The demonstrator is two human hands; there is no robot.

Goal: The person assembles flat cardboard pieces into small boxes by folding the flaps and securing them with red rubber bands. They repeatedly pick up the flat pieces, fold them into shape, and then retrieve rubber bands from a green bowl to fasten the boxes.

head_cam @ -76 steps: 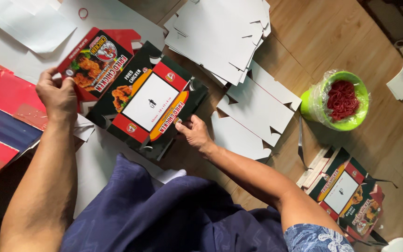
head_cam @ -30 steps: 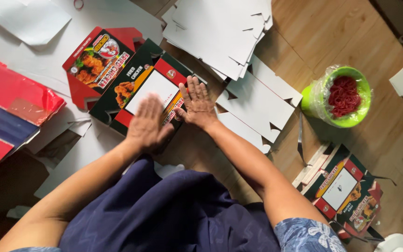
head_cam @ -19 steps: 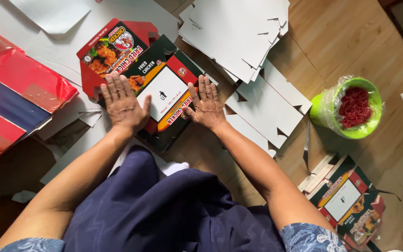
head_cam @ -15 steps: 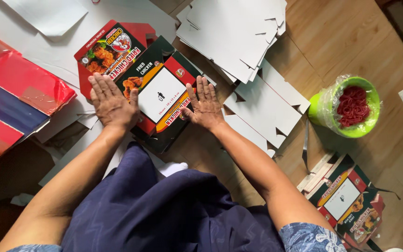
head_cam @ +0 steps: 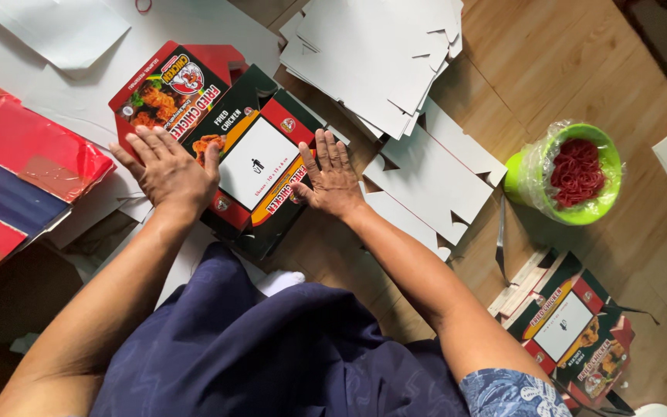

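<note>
A flat printed food box (head_cam: 252,166), dark green and red with a white panel, lies on the floor in front of me. My left hand (head_cam: 167,170) presses flat on its left edge with fingers spread. Flat on the box's right edge rests my right hand (head_cam: 330,177), fingers apart too. Neither hand holds anything. A red flap of the box (head_cam: 165,86) with a food picture sticks out at the upper left.
White flat box blanks (head_cam: 384,58) are stacked behind the box, with more (head_cam: 426,181) to its right. A green tub of red rubber bands (head_cam: 573,170) stands at right. Finished folded boxes (head_cam: 569,328) lie at lower right. Red and blue sheets (head_cam: 17,177) are at left.
My hands went from gripping the box's ends to lying flat on it, then slid apart. The left palm has moved outward to the left edge.
</note>
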